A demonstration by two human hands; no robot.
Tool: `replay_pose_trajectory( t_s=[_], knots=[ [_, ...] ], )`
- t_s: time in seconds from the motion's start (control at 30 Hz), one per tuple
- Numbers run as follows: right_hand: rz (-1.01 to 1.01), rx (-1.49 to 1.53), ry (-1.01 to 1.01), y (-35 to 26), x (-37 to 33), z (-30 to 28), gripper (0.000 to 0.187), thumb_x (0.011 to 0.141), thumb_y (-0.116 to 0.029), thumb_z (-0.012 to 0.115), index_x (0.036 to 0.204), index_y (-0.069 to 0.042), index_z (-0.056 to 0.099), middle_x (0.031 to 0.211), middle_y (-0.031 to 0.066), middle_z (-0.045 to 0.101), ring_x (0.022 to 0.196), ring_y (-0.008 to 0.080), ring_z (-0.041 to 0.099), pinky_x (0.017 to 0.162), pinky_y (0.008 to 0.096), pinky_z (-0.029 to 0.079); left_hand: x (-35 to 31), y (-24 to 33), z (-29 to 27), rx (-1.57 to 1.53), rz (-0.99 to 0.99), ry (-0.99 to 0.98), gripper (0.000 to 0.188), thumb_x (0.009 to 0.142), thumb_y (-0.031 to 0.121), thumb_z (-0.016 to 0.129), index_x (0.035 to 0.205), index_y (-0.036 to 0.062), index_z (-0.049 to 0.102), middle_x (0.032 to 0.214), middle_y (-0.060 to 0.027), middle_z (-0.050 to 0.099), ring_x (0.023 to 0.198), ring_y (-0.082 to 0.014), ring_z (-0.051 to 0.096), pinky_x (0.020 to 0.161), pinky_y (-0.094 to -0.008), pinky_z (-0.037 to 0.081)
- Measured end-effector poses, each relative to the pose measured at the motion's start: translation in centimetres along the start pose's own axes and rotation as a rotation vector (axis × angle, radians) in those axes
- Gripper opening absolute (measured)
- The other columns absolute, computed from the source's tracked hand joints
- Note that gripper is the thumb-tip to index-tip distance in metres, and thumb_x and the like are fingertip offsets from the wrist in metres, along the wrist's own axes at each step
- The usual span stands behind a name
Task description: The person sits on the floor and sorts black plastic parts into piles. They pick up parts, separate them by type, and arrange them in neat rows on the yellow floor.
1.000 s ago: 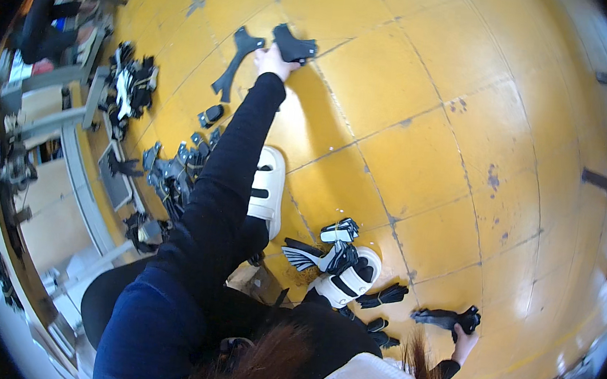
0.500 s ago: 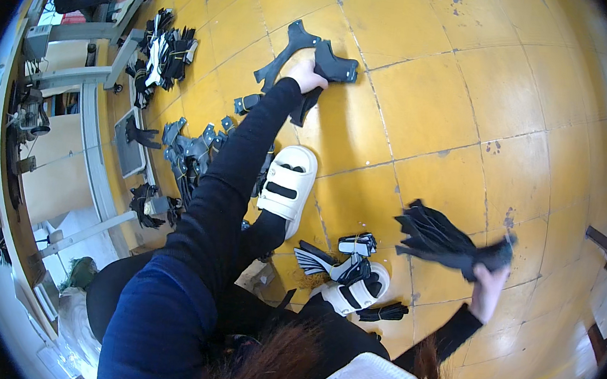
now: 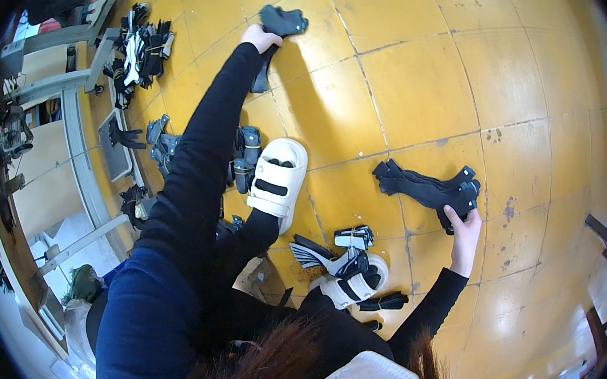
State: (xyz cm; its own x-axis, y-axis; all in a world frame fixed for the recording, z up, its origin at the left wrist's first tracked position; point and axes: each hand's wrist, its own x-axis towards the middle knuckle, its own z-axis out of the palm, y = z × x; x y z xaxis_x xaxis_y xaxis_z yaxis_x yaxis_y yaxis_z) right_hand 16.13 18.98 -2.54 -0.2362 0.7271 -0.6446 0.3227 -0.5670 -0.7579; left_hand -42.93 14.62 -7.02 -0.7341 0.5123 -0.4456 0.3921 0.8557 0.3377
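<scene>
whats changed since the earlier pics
The right hand has carried its black bundle forward, still gripping it. The left hand has shifted its dark pieces slightly left; the forked piece beside them no longer shows apart. The white sandals and the striped bundle by the right one stayed put.

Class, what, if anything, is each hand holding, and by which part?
The left hand holds dark material near its broad end; the right hand holds a dark bundle by its forked end.
</scene>
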Motion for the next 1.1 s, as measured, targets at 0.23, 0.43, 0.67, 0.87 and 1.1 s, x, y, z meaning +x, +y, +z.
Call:
replay_pose_trajectory(
  t_s=[0.23,0.43,0.67,0.87,1.1],
  knots=[
    [0.008,-0.087,-0.009,-2.9,-2.6,-0.3,0.02,0.077,-0.008,0.07,0.091,0.004,0.062,0.079,0.0027,0.064,0.068,0.0075,0.054,0.062,0.0225,0.044,-6.9,7.7,2.8,-0.185,0.455,-0.143,0.045,0.068,0.024,0.076,0.102,-0.0011,0.061,0.093,-0.0136,0.068,0.086,-0.0223,0.065,0.08,-0.0332,0.05],
    [0.129,-0.072,0.113,-4.6,-4.6,2.6,0.024,0.076,-0.019,0.072,0.078,0.003,0.062,0.068,0.0024,0.06,0.058,0.0065,0.05,0.054,0.0213,0.04,-20.6,17.1,13.0,-0.327,1.072,-0.155,0.056,0.083,0.031,0.068,0.121,-0.0019,0.043,0.098,-0.0198,0.065,0.086,-0.032,0.065,0.076,-0.0392,0.05],
    [0.099,0.554,0.373,-3.3,-10.5,1.3,0.029,0.082,-0.019,0.067,0.093,0.008,0.065,0.081,0.0097,0.066,0.067,0.0116,0.061,0.061,0.0237,0.048,-33.9,19.7,15.7,-0.017,1.464,-0.86,0.085,0.077,0.04,0.069,0.138,-0.0013,0.026,0.128,-0.0262,0.044,0.119,-0.0384,0.045,0.098,-0.0439,0.038],
    [-0.151,0.795,0.21,-3.0,-20.1,-2.8,0.053,0.099,-0.038,0.037,0.126,0.006,0.047,0.1,0.0196,0.065,0.089,0.0223,0.066,0.08,0.0287,0.052,-39.2,21.6,16.8,-0.293,0.978,-1.15,0.053,0.073,0.024,0.075,0.112,-0.0051,0.055,0.107,-0.0162,0.063,0.096,-0.0216,0.062,0.086,-0.0335,0.049],
    [0.182,-0.062,0.866,15.7,-27.2,-4.1,0.052,0.086,-0.032,0.063,0.123,0.002,0.049,0.097,0.0158,0.064,0.085,0.0212,0.061,0.08,0.029,0.047,-41.5,30.2,9.0,-1.091,0.649,-1.942,0.058,0.077,0.034,0.071,0.122,0.0057,0.048,0.115,-0.0067,0.058,0.122,-0.0345,0.045,0.105,-0.0514,0.034]
  ],
)
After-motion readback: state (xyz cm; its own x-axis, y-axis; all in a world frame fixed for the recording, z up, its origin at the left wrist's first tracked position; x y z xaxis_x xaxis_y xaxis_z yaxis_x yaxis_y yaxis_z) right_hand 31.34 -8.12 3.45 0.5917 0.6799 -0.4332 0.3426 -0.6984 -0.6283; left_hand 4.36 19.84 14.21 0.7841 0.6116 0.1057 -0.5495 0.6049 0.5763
